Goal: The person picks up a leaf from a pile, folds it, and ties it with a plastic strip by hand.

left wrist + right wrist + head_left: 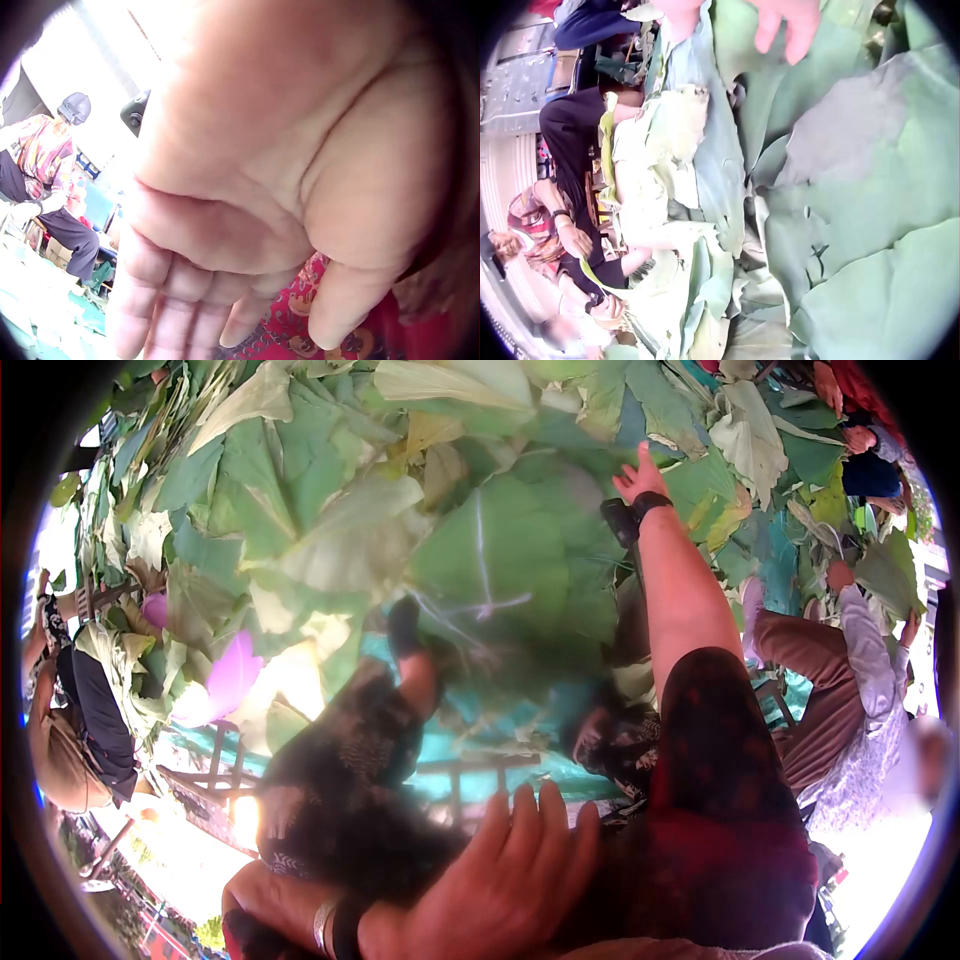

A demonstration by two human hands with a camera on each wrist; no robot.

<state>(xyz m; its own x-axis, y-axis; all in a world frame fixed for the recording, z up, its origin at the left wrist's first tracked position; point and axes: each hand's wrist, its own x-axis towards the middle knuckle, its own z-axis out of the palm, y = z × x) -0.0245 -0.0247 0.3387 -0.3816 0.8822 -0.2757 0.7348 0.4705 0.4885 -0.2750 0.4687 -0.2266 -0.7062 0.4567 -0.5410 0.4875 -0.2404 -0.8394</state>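
Across the lap, at the bottom of the head view, lies my left hand, its fingers extended and holding nothing. The left wrist view shows the palm of this left hand with bare fingers. My right arm reaches far forward; the right hand is over the pile of large green leaves, fingers apart. In the right wrist view the fingers hang over a green leaf; whether they touch it I cannot tell. A wide green leaf, partly blurred, is before my knees.
A pink petal is at the left among pale leaves. Teal sheeting and a dark frame lie below the pile. People sit on both sides, one in brown trousers at the right. Another, in a cap, sits farther off.
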